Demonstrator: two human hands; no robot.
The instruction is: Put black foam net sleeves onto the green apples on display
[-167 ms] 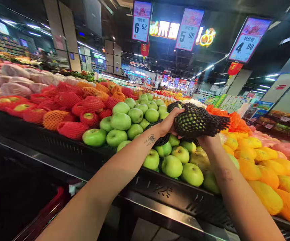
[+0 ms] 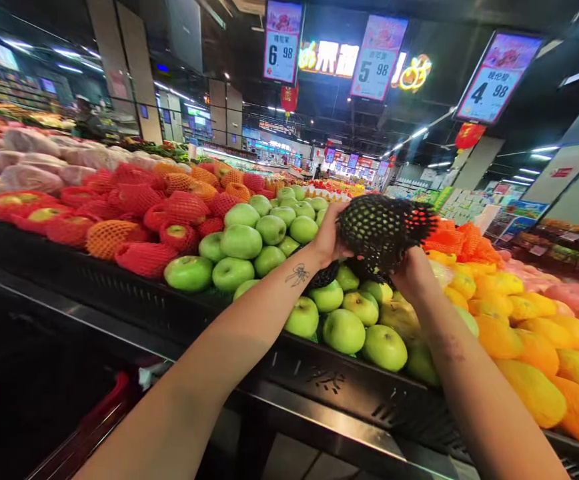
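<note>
A black foam fruit net is held up over the green apples, with green showing through its mesh on the left and red-orange through its frayed right end. My left hand is closed on the net's left side, fingers mostly hidden behind it. Under its right side, my right hand grips the lower edge, and its fingers are largely covered by the mesh. Another black foam net lies among the apples just below my left hand. Whether a whole apple sits inside the held net, I cannot tell.
Fruit in red foam nets is heaped to the left, and yellow-orange citrus to the right. A black crate wall and a metal rail run along the front. Price signs hang overhead.
The net has shifted slightly left and turned, its frayed end now higher and more spread. My left hand has moved a little left and upright. A second net behind it is now hidden.
</note>
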